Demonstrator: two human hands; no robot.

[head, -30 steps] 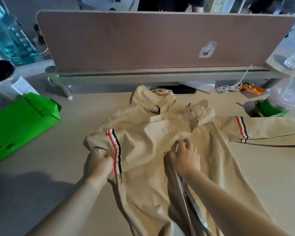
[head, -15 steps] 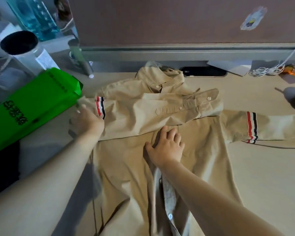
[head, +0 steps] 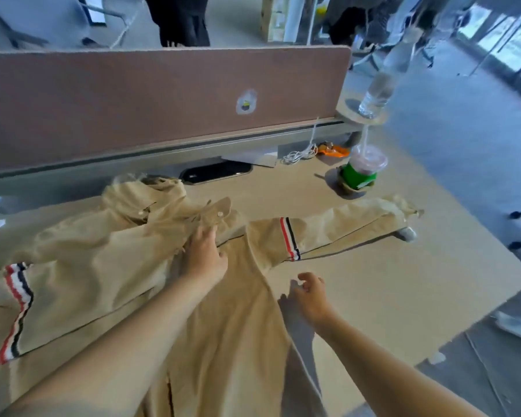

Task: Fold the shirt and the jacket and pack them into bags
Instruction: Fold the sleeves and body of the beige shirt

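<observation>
The tan cotton shirt with striped sleeve bands [head: 229, 326] lies spread on the pale wooden worktop [head: 403, 281], with one sleeve already folded across the chest. Your left hand [head: 206, 254] presses flat on that fold near the cuff, grip apart. Your right hand [head: 310, 296] hovers just beside the shirt's side edge, grip loosely apart and empty. The outstretched sleeve [head: 343, 224] looks to be next. Take it near the shoulder, fold it straight across, and mind the plastic drink cup in its green holder [head: 361, 173] near the cuff.
</observation>
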